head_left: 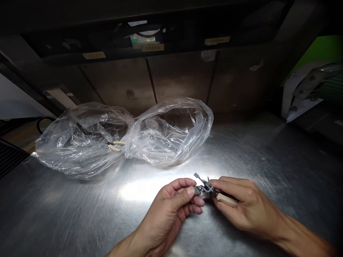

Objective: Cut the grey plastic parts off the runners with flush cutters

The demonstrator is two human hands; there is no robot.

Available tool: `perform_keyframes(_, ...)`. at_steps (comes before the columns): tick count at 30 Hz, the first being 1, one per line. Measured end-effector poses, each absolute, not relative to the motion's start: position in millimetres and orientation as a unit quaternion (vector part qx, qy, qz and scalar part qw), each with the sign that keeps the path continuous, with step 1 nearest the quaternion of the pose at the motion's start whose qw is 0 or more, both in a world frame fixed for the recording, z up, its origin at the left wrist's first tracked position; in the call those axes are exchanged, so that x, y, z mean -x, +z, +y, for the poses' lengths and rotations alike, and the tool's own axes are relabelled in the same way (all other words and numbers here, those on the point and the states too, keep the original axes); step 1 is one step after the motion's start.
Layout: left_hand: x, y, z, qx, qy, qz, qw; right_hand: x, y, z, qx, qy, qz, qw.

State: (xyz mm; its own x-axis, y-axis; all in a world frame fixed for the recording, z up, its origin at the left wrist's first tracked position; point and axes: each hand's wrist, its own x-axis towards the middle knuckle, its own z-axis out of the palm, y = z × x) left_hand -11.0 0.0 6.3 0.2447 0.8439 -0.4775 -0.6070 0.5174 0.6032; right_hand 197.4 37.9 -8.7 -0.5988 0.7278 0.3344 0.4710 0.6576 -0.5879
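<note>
Both my hands meet low in the middle of the view over a shiny metal table (80, 210). My left hand (171, 207) has its fingers curled and pinches the dark end of a small part (207, 189) made of grey wire with a little grey tab sticking up. My right hand (241, 205) grips the same part by its beige handle-like end. The part is held just above the table surface.
Two clear plastic bags lie at the back of the table: the left bag (80, 142) holds small beige-tipped pieces (115, 145), the right bag (171, 132) looks crumpled. A dark wall with labels rises behind. A grey metal bracket (302, 92) and green surface stand at the right.
</note>
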Motion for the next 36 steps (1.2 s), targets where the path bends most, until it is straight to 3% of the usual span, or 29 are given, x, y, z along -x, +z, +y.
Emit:
perform_keyframes(8,11.5,4.2,1.2,-0.144,0.474,0.397,0.773,-197.1,-5.2,43.6,0.381,0.319,-0.821,0.281)
perform_keyframes(18,13.8,6.9,5.1,-0.134,0.477,0.434,0.753,-197.4,-10.0,46.0,0.519,0.261,-0.756,0.302)
perform_keyframes(28,9.6,12.3,1.9,-0.207,0.382,0.508,0.744,-176.9,-12.2,49.9,0.484,0.288,-0.776,0.283)
perform_keyframes(31,10.4,11.3,0.7,-0.303,0.353,0.551,0.693,-175.2,-7.8,45.5,0.465,0.336,-0.758,0.309)
perform_keyframes(36,14.2,8.8,-2.3,-0.536,0.348,0.592,0.491,-173.9,0.9,37.0,0.420,0.406,-0.748,0.314)
